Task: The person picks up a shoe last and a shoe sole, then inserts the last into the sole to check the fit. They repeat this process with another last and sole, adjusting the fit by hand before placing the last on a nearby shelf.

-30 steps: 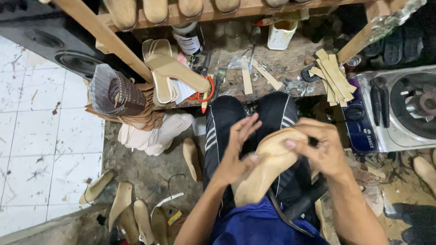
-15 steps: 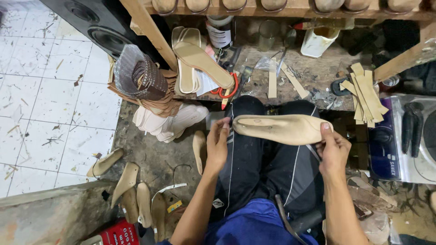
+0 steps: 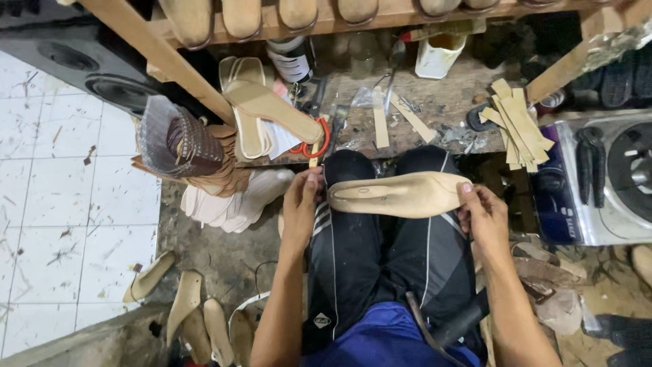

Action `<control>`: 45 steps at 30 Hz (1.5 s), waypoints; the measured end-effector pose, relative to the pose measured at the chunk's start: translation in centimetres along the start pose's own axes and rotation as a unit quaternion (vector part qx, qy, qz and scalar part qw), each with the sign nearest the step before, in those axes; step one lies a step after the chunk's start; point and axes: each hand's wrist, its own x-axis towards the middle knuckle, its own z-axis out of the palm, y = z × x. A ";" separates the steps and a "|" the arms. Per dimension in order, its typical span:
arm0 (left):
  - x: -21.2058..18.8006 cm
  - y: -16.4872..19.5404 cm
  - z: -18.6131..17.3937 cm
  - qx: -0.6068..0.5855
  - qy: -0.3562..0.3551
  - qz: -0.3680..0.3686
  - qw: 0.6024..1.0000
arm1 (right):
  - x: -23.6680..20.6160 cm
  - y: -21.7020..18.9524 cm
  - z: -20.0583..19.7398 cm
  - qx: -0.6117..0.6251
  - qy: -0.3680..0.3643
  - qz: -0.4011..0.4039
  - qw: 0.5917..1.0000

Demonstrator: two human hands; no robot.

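Observation:
A tan shoe insole [image 3: 397,194] lies flat across my knees, over dark trousers. My right hand [image 3: 481,212] pinches its right end between thumb and fingers. My left hand [image 3: 302,204] is at the insole's left end, fingers curled near the knee; whether it grips the insole or a thin strip I cannot tell. A low wooden bench [image 3: 448,98] stands just beyond my knees.
On the bench lie beige soles [image 3: 261,109], red-handled scissors [image 3: 319,139], tan strips [image 3: 519,122], a white cup [image 3: 438,54] and a dark can [image 3: 288,61]. A rack of soles [image 3: 299,13] runs above. A stove [image 3: 611,177] sits right, a woven strap pile [image 3: 180,146] left, loose soles [image 3: 183,309] on the floor.
The insole went from tilted up in both hands to lying flat across my knees. My hands moved apart to its two ends.

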 end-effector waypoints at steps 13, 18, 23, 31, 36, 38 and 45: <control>-2.2 12.8 3.7 0.263 -0.377 0.164 0.873 | -1.0 -10.8 0.1 -0.220 -0.091 -0.385 0.892; -4.3 13.4 6.2 0.168 -0.341 0.137 0.915 | -2.0 -14.8 2.3 -0.146 -0.077 -0.314 0.935; -6.3 14.2 9.8 -0.120 -0.300 0.061 0.944 | -7.6 -13.5 1.9 -0.110 -0.156 -0.437 0.879; -10.3 19.0 16.7 -0.175 -0.258 0.121 0.942 | -10.4 -9.0 1.8 -0.098 -0.022 -0.506 0.857; -10.9 20.9 15.6 -0.202 -0.330 0.131 0.913 | -9.6 -10.1 1.9 -0.048 -0.030 -0.552 0.832; -10.6 21.5 14.9 -0.159 -0.289 0.188 0.925 | -9.5 -10.5 2.5 -0.057 -0.011 -0.558 0.828; -10.4 22.0 12.4 -0.091 -0.214 0.267 0.935 | -9.3 -11.3 6.0 -0.030 -0.037 -0.553 0.832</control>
